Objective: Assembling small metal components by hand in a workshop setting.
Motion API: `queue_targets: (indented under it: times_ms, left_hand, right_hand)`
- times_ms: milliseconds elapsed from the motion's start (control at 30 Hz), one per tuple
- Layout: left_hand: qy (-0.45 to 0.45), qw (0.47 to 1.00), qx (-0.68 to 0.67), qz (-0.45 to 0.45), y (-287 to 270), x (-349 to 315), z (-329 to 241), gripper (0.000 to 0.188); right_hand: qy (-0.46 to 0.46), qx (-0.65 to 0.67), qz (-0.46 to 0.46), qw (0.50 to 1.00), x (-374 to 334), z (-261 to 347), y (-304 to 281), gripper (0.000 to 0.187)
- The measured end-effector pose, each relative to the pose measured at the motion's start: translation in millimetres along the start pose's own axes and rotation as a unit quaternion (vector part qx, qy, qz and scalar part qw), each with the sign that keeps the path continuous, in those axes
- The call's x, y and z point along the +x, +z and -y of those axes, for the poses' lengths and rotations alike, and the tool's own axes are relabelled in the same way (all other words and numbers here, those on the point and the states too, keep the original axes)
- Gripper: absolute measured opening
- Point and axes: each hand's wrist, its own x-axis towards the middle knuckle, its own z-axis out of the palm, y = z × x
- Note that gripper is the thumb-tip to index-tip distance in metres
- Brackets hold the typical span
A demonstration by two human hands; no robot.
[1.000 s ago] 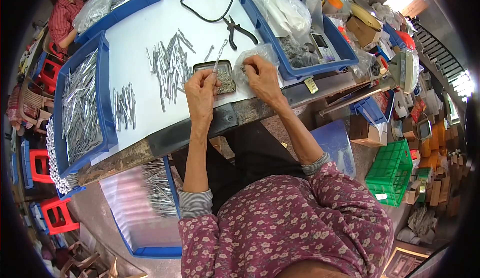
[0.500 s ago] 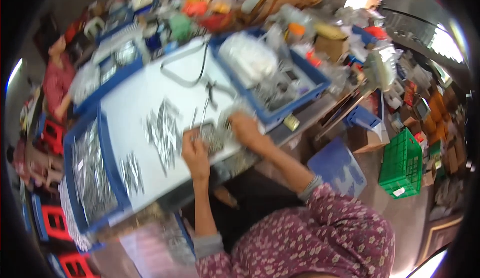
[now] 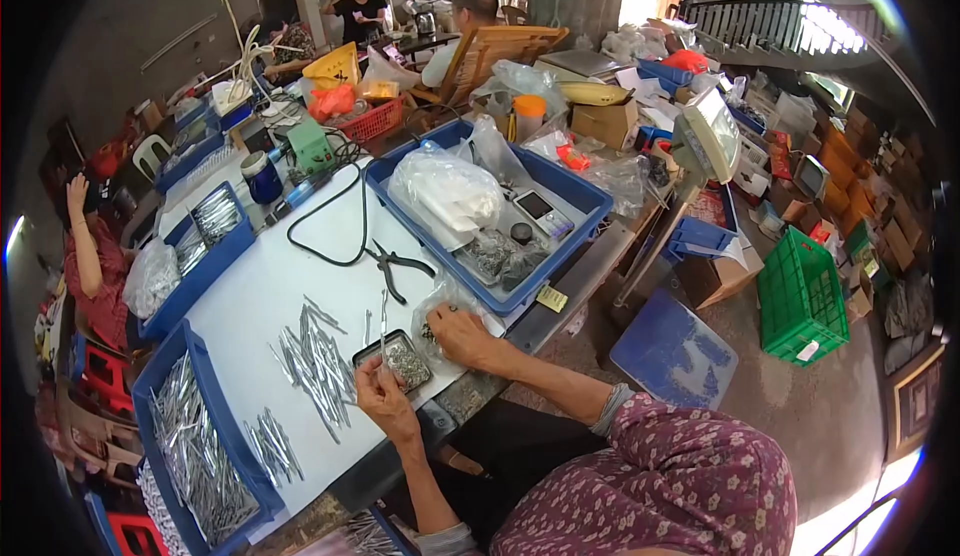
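My left hand (image 3: 387, 403) pinches a slim silver metal rod (image 3: 383, 318), which stands nearly upright over a small dark tray (image 3: 428, 380). Tiny metal parts (image 3: 404, 364) lie heaped in that tray. My right hand (image 3: 462, 337) is just right of the tray with its fingers curled down at a clear plastic bag (image 3: 458, 294); whatever the fingertips hold is hidden. Left of the tray, a loose pile of similar rods (image 3: 318, 364) lies on the white table top (image 3: 235, 306), with a smaller bunch (image 3: 272, 446) nearer me. Black-handled pliers (image 3: 397, 270) rest beyond my hands.
A blue bin of rods (image 3: 180, 341) stands at the left. Another blue bin (image 3: 590, 221), holding plastic bags and a handheld device, is at the right. A black cord (image 3: 365, 218) loops across the table. Co-workers sit at the left (image 3: 90, 286) and far side.
The view has tilted up and steadied, so the far side of the room shows more. My left hand still holds the rod by the tray; my right hand stays at the bag.
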Motion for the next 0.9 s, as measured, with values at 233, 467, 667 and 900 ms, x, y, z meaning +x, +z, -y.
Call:
queue_targets:
  times_ms: [233, 467, 667, 900]
  left_hand:
    - [0.030, 0.999, -0.002, -0.045, -5, -3, 13, 0.009]
    - [0.014, 0.998, -0.030, -0.046, -6, -9, 9, 0.011]
    - [-0.005, 0.999, -0.039, -0.022, -5, -10, 6, 0.012]
    - [-0.010, 0.999, -0.031, -0.014, -5, -12, 5, 0.013]
  right_hand:
    - [0.006, -0.017, -0.026, 1.000, -2, 4, 5, 0.013]
    - [0.026, 0.007, -0.088, 0.996, -7, 4, 1, 0.014]
    - [0.013, 0.033, -0.114, 0.993, -9, 0, 8, 0.013]
    - [0.073, 0.087, -0.157, 0.981, -9, 9, -3, 0.010]
